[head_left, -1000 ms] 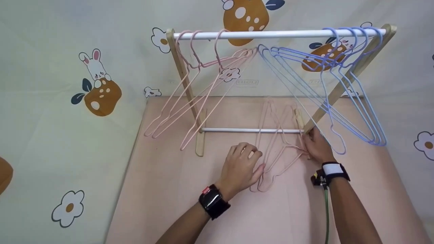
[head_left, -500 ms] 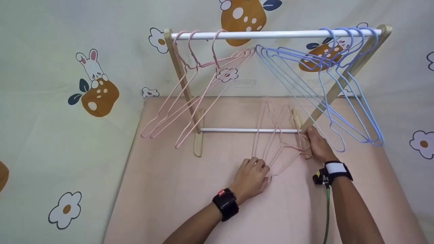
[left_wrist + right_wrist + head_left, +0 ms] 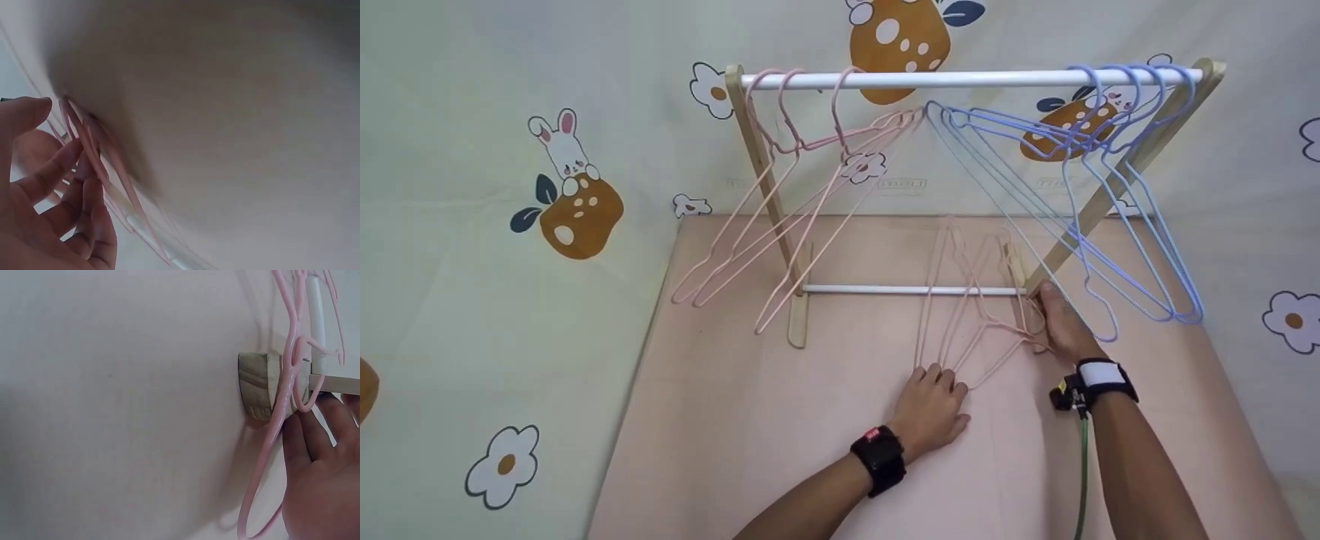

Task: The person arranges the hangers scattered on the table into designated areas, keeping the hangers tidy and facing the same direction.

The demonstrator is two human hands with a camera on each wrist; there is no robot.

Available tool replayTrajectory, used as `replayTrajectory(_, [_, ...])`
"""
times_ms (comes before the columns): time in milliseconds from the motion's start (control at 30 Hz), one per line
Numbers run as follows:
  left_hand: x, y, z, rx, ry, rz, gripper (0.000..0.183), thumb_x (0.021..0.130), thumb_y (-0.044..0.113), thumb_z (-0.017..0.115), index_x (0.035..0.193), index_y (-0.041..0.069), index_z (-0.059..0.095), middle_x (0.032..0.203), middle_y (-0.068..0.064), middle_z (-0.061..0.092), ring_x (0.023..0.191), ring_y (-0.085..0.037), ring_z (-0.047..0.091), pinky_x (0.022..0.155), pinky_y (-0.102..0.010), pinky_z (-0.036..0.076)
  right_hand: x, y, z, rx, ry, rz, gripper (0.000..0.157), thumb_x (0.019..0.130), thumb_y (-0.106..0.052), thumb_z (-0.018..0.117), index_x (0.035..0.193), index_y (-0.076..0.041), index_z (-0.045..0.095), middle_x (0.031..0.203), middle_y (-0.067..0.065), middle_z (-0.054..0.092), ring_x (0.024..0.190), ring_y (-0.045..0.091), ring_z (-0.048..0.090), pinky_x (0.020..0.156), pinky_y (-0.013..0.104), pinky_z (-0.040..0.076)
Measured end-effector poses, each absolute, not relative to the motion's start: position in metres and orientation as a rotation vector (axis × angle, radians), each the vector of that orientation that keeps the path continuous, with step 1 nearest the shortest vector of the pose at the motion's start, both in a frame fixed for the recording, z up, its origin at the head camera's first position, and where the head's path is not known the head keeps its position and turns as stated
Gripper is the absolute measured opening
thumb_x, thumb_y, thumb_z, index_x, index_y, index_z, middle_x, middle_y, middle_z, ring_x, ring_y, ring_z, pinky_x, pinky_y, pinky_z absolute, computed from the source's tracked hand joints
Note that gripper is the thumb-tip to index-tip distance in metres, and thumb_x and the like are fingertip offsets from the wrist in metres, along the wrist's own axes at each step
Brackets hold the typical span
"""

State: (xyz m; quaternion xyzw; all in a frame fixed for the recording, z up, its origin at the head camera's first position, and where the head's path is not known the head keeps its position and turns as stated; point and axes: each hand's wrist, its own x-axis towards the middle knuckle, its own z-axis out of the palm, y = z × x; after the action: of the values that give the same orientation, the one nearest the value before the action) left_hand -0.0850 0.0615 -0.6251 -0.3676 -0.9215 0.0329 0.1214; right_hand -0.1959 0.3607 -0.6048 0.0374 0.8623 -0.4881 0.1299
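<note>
My left hand (image 3: 930, 409) rests over the near ends of the pink hangers (image 3: 949, 322) lying on the pink tabletop. In the left wrist view its fingers (image 3: 95, 208) touch the hanger wire, while the thumb stands apart. My right hand (image 3: 1066, 322) touches the lower right corner of the wooden rack, beside the post (image 3: 1080, 225). In the right wrist view its fingers (image 3: 320, 430) reach almost straight to the wooden foot (image 3: 256, 385), with the tips partly hidden. A pink hanger (image 3: 273, 427) hangs across just in front of them.
Several blue hangers (image 3: 1132, 210) hang at the right of the white top rod (image 3: 960, 79). Three pink hangers (image 3: 810, 195) hang at its left. A white lower rod (image 3: 877, 289) joins the rack's legs. A green cable (image 3: 1083, 472) trails from the right wrist.
My left hand has moved right and slightly nearer, from beside the lying hangers to over their near ends. My right hand stays at the rack's lower corner.
</note>
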Motion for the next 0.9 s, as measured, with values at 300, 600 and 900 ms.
replayTrajectory(300, [-0.087, 0.064, -0.630, -1.009, -2.629, 0.130, 0.017, 0.100, 0.033, 0.072, 0.097, 0.017, 0.078, 0.091, 0.004, 0.069, 0.085, -0.016, 0.060, 0.076, -0.030, 0.047, -0.190, 0.359, -0.597, 0.285, 2.515, -1.225, 0.099, 0.108, -0.076, 0.004, 0.173, -0.004, 0.025, 0.171, 0.040, 0.025, 0.156, 0.060, 0.026, 0.125, 0.071, 0.021])
replayTrajectory(600, [-0.094, 0.048, -0.623, -0.978, -2.646, 0.088, 0.017, 0.096, 0.028, 0.073, 0.091, 0.013, 0.079, 0.085, 0.002, 0.070, 0.080, -0.016, 0.060, 0.073, -0.030, 0.045, -0.199, 0.359, -0.605, 0.077, 2.546, -1.378, 0.072, 0.120, -0.051, 0.021, 0.177, -0.008, 0.006, 0.178, 0.032, 0.014, 0.161, 0.056, 0.019, 0.129, 0.065, 0.017])
replayTrajectory(900, [-0.100, 0.019, -0.612, -0.913, -2.622, 0.022, 0.020, 0.098, 0.028, 0.073, 0.089, 0.010, 0.077, 0.083, -0.001, 0.070, 0.079, -0.019, 0.063, 0.071, -0.031, 0.048, -0.202, 0.362, -0.608, 0.088, 2.638, -1.269, 0.075, 0.119, -0.056, 0.024, 0.178, -0.013, 0.004, 0.177, 0.029, 0.017, 0.159, 0.059, 0.018, 0.127, 0.069, 0.017])
